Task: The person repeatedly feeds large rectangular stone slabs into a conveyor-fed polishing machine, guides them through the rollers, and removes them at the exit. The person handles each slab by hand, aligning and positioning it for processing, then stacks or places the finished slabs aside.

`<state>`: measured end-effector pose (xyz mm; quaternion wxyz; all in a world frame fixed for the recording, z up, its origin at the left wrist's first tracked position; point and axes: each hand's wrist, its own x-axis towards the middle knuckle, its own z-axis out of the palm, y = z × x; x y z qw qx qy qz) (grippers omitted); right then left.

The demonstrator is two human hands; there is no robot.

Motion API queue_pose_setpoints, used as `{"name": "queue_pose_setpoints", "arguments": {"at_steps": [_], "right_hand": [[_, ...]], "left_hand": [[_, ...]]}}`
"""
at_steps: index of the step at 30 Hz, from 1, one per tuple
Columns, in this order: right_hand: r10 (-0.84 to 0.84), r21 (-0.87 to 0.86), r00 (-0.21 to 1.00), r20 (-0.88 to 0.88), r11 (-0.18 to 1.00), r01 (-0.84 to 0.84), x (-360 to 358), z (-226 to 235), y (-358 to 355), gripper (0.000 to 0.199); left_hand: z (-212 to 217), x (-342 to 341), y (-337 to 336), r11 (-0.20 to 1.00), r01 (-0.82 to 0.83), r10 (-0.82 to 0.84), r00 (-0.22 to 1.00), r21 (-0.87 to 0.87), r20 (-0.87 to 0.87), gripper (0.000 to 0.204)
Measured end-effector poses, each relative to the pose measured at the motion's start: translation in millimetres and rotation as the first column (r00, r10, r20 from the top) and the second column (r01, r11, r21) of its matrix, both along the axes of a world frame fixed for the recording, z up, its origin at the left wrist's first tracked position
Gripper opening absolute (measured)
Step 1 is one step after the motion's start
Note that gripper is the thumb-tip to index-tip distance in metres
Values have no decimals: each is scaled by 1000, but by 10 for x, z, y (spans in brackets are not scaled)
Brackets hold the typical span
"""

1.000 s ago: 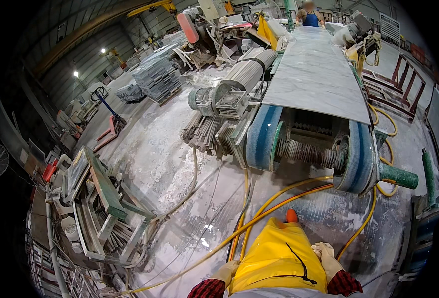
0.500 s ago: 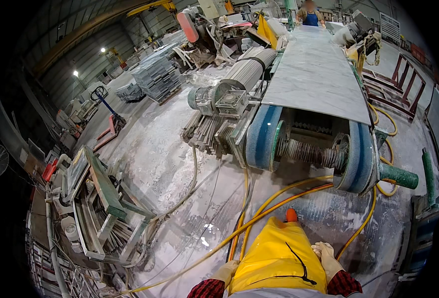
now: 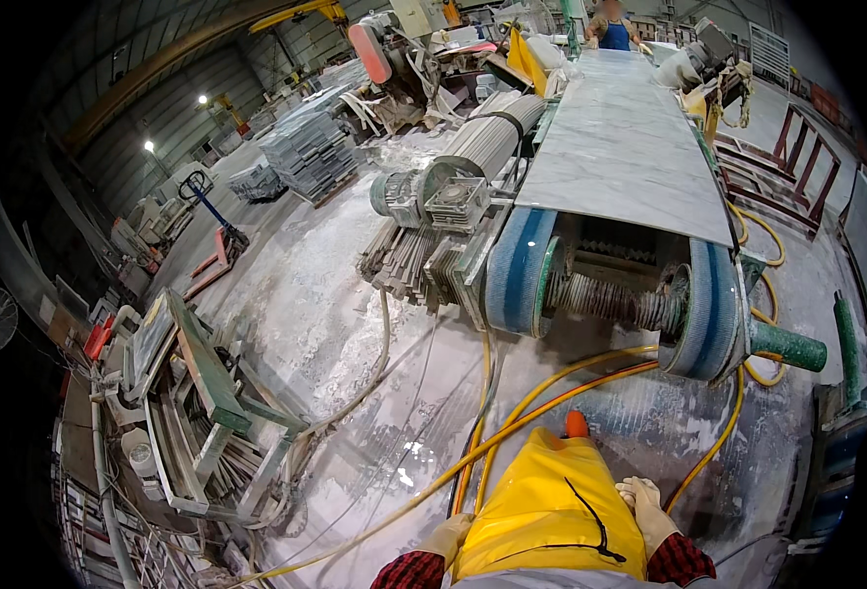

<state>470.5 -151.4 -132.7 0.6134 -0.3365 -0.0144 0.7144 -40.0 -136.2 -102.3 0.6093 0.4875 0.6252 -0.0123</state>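
My left hand point(image 3: 447, 539), in a pale glove, hangs at the left edge of my yellow apron point(image 3: 551, 510); its fingers are hidden against the apron. At the apron's right edge is my right hand point(image 3: 651, 512), also gloved, with the fingers curled in; whatever they might hold is hidden. Ahead of me, beyond reach of both hands, a large pale veined stone slab point(image 3: 625, 147) lies flat on a belt conveyor. Its near end rests over two blue belts, the left belt point(image 3: 522, 270) and the right belt point(image 3: 713, 304), with a ribbed roller point(image 3: 615, 301) between them.
Yellow hoses point(image 3: 541, 398) cross the wet floor before my feet. A green pipe point(image 3: 788, 347) juts from the conveyor's right side; a motor point(image 3: 404, 198) sits at its left. Metal frames point(image 3: 208, 393) stand at left, beyond them a pallet jack point(image 3: 219, 250). Another person point(image 3: 612, 32) stands at the slab's far end.
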Motion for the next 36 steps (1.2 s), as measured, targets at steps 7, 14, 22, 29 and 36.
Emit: {"name": "queue_pose_setpoints", "arguments": {"at_steps": [7,14,22,29,36], "right_hand": [[-33,-100,998,53,994,38,-65,180,13,29],[-54,-305,921,385,935,183,-386,726,159,15],[-5,-273,966,260,959,78,-262,737,95,20],[33,-295,885,464,948,120,-351,921,104,21],[-56,-249,951,305,959,137,-295,793,99,21]], "left_hand": [[0,-4,23,990,97,-110,985,-101,-136,58],[-15,-17,21,992,91,-102,986,-93,-129,58],[-37,-5,39,991,96,-106,988,-91,-114,58],[65,64,43,999,22,-25,992,-26,-125,38],[-35,16,11,992,125,-125,983,-5,-135,55]]}}
